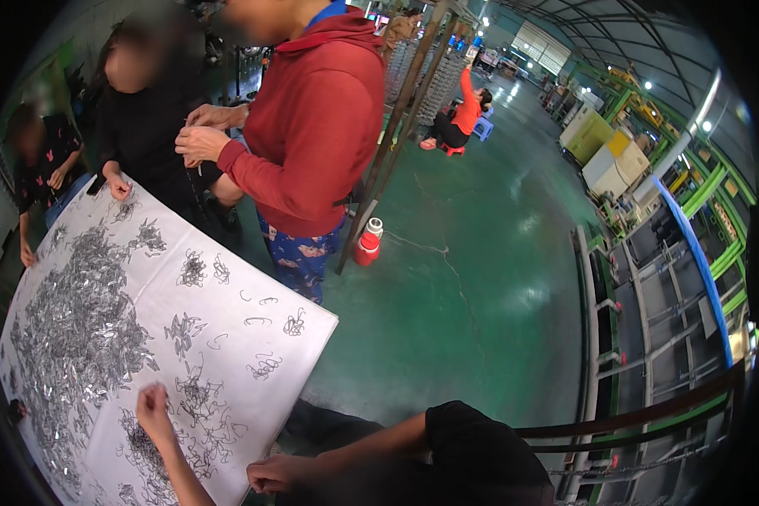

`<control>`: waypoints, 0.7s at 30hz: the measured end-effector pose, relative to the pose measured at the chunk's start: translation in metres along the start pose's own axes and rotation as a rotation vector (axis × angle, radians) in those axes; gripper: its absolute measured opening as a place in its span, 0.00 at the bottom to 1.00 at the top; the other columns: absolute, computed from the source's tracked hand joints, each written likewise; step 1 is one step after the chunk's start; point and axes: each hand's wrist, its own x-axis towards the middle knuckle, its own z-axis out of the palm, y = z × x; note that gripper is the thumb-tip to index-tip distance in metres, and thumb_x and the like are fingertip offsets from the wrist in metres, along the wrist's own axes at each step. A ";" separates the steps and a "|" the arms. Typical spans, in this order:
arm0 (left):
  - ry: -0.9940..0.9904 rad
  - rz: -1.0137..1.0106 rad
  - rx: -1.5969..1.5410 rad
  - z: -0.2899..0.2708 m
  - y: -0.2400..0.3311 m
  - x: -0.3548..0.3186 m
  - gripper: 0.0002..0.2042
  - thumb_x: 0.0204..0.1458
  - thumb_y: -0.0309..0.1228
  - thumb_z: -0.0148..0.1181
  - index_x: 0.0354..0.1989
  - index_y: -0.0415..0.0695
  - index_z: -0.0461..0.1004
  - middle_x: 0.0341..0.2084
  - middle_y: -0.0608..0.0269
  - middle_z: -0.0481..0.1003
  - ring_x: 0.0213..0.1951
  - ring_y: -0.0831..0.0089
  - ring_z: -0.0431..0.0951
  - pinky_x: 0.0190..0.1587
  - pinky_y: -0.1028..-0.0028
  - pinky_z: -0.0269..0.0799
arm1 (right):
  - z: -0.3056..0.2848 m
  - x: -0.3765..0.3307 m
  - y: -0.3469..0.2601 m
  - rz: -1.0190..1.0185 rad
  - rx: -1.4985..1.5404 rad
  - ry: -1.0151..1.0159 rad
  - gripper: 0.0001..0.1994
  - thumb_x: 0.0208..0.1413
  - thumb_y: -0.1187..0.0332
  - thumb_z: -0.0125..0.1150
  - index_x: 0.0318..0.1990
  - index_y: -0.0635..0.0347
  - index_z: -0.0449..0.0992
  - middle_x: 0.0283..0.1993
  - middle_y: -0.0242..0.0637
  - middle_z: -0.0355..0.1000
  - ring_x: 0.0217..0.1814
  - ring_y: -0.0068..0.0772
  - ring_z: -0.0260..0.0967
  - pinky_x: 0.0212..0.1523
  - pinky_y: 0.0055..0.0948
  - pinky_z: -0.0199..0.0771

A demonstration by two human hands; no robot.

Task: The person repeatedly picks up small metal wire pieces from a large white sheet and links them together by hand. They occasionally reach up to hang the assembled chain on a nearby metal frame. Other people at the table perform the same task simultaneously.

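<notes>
My left hand (pixel 154 415) is raised over the near part of the white-covered table (pixel 253 413), fingers bent and drawn together; anything held in them is too small to make out. Beneath and beside it lie loose dark wire hooks (pixel 201 403), bent and tangled. My right hand (pixel 271 475) rests at the table's near right edge with its fingers curled, and what they may hold is hidden. A broad heap of small shiny metal pieces (pixel 80 316) covers the left of the table, just beyond my left hand. Smaller clusters of hooks (pixel 264 366) lie toward the right corner.
Across the table stands a person in a red hooded top (pixel 320 126), fingers together at chest height. Two people in black (pixel 148 110) reach onto the far side. A red jug (pixel 368 244) stands on the green floor by a metal post (pixel 388 143). Metal racks (pixel 649 329) line the right.
</notes>
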 end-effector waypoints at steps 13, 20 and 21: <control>0.139 -0.448 -0.120 -0.018 0.137 -0.240 0.04 0.51 0.22 0.65 0.32 0.35 0.76 0.27 0.65 0.77 0.31 0.81 0.74 0.37 0.80 0.71 | 0.012 -0.019 -0.028 -0.108 -0.091 0.135 0.03 0.56 0.78 0.59 0.34 0.62 0.70 0.34 0.37 0.71 0.33 0.28 0.73 0.32 0.26 0.73; 0.273 -0.282 -0.102 -0.023 0.133 -0.277 0.06 0.51 0.26 0.66 0.34 0.36 0.79 0.25 0.66 0.79 0.29 0.84 0.76 0.32 0.81 0.71 | 0.042 -0.027 -0.023 -0.144 -0.062 0.129 0.06 0.55 0.82 0.58 0.33 0.64 0.67 0.35 0.40 0.71 0.31 0.30 0.76 0.30 0.24 0.77; 0.294 -0.266 -0.071 -0.025 0.133 -0.280 0.06 0.51 0.26 0.66 0.34 0.37 0.79 0.25 0.65 0.80 0.29 0.84 0.77 0.32 0.81 0.72 | 0.047 -0.028 -0.022 -0.150 -0.037 0.130 0.06 0.56 0.82 0.57 0.33 0.64 0.67 0.35 0.39 0.71 0.31 0.29 0.76 0.30 0.24 0.77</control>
